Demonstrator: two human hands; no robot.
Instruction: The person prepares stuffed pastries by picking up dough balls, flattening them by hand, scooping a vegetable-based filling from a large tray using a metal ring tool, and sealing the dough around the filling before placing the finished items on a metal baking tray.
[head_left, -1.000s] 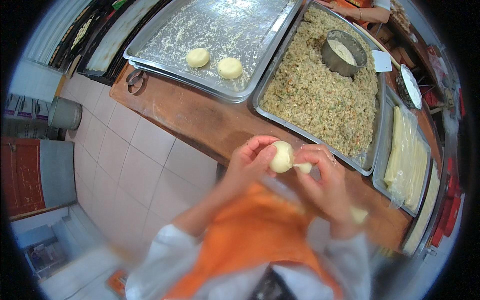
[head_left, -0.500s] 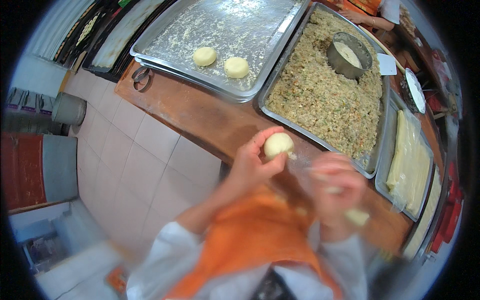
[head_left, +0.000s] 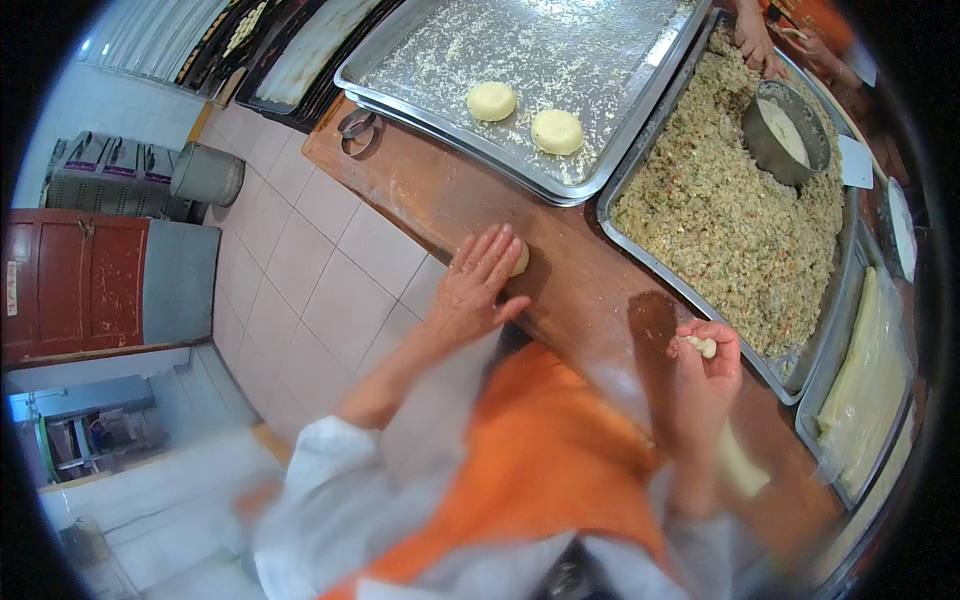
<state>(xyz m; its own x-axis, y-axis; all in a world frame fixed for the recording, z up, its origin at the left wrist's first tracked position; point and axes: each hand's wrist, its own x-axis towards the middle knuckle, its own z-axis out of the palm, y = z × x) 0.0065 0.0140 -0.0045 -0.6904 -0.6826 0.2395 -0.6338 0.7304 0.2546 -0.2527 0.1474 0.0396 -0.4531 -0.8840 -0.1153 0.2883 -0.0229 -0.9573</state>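
My left hand lies flat with its fingers stretched out over a dough ball on the wooden table. Only the ball's right edge shows past the fingers. Raised by the table's near side, my right hand pinches a small lump of dough between thumb and fingers. A pale roll of dough rests on the table beside my right forearm. Two flattened dough rounds, one farther left and one nearer, sit on a floured metal tray.
A tray of crumbly filling holds a round metal container of pale contents. Another person's hand touches that tray's far end. Plastic-covered dough lies in a tray at right. Metal rings sit at the table's left corner.
My left hand has gone from holding the dough ball up in its fingers to lying flat over it on the table. The right hand, blurred before, now shows the pinched lump. The view has shifted.
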